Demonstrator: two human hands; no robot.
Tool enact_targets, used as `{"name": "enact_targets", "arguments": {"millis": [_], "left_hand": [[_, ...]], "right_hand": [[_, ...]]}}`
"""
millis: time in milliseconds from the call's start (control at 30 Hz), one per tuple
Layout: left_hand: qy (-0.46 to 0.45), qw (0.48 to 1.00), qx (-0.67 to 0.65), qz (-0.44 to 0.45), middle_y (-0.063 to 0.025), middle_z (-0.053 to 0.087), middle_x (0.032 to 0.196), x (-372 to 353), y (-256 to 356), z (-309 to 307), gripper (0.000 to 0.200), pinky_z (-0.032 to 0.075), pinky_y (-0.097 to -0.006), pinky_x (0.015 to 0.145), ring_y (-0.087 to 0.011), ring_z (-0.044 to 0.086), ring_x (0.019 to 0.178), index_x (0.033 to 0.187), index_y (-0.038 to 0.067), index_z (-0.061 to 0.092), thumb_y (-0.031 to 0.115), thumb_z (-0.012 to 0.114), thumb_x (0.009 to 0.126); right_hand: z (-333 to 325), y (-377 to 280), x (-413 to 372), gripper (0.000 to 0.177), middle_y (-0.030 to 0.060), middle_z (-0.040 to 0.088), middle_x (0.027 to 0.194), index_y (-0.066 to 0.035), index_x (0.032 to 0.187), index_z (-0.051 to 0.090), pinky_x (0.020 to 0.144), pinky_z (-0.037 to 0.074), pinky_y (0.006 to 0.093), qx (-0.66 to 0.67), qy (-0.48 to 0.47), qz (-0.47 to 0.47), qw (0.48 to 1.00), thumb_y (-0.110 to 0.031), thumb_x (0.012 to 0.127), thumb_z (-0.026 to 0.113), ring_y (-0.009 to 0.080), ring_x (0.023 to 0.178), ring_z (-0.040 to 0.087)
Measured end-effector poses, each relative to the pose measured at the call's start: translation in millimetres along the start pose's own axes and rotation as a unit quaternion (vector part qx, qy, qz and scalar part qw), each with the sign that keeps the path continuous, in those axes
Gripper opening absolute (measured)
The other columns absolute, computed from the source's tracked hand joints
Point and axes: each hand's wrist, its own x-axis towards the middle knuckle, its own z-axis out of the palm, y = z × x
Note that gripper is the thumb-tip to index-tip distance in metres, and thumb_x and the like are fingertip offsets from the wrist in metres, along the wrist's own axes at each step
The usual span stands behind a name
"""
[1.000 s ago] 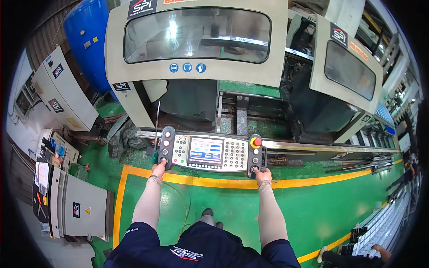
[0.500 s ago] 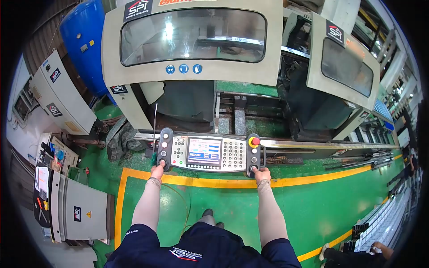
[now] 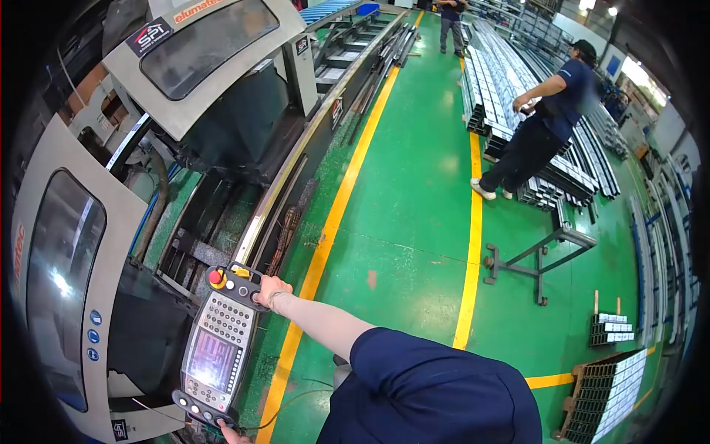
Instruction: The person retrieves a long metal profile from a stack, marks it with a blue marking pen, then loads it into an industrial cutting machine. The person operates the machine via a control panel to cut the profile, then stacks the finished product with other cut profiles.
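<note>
Grip: my right hand [image 3: 273,290] grasps the far end of the control panel [image 3: 231,316]; left hand [image 3: 235,436] at its near end, closure unclear.
Control panel: near left.
Handling: likely rigid; I'd hold both ends.

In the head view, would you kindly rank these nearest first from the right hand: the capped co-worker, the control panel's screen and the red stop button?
From the right hand:
1. Red stop button, same end of the control panel.
2. Screen, mid-panel.
3. Capped co-worker, across the aisle, right.

workshop, machine w/ hoods [image 3: 194,55], stacked metal profiles [image 3: 510,81]
</note>
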Motion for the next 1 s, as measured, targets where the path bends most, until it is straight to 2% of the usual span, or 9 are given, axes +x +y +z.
{"name": "enact_targets", "arguments": {"millis": [167,300,400,1000], "left_hand": [[0.024,0.999,-0.013,0.017,-0.0176,0.042,0.148,-15,1,9,0.077,0.031,-0.0499,0.112,-0.0358,0.04,0.133,0.147,0.005,0.04,0.063,0.044,0.095],[0.017,0.999,-0.002,0.037,-0.018,0.043,0.148,-23,4,14,0.077,0.03,-0.0474,0.114,-0.0353,0.04,0.134,0.145,0.003,0.042,0.062,0.044,0.095],[0.004,1.0,-0.019,0.017,-0.0171,0.046,0.145,-7,1,5,0.075,0.036,-0.0451,0.108,-0.0327,0.045,0.127,0.143,0.001,0.042,0.06,0.043,0.097],[0.021,1.0,-0.012,0.001,-0.0166,0.048,0.14,4,-3,0,0.074,0.038,-0.0446,0.103,-0.032,0.047,0.122,0.141,0.002,0.044,0.061,0.044,0.096]], "right_hand": [[2,0,1,0.053,0.016,0.068,0.114,-0.008,0.115,0.065,0.092,0.051,0.0435,0.002,0.012,0.003,1.0,-0.038,0.073,0.076,0.033,0.109,0.065],[3,2,0,0.054,0.0157,0.068,0.115,-0.009,0.119,0.063,0.093,0.05,0.0456,0.005,0.005,-0.001,1.0,-0.04,0.076,0.075,0.0319,0.112,0.064],[3,0,1,0.053,0.0153,0.068,0.115,-0.01,0.119,0.063,0.094,0.049,0.0456,0.003,0.0,0.004,1.0,-0.04,0.077,0.075,0.0319,0.112,0.064],[4,1,3,0.053,0.0157,0.068,0.115,-0.012,0.121,0.064,0.094,0.05,0.0444,-0.002,0.002,0.007,1.0,-0.04,0.077,0.076,0.0323,0.111,0.064]]}}
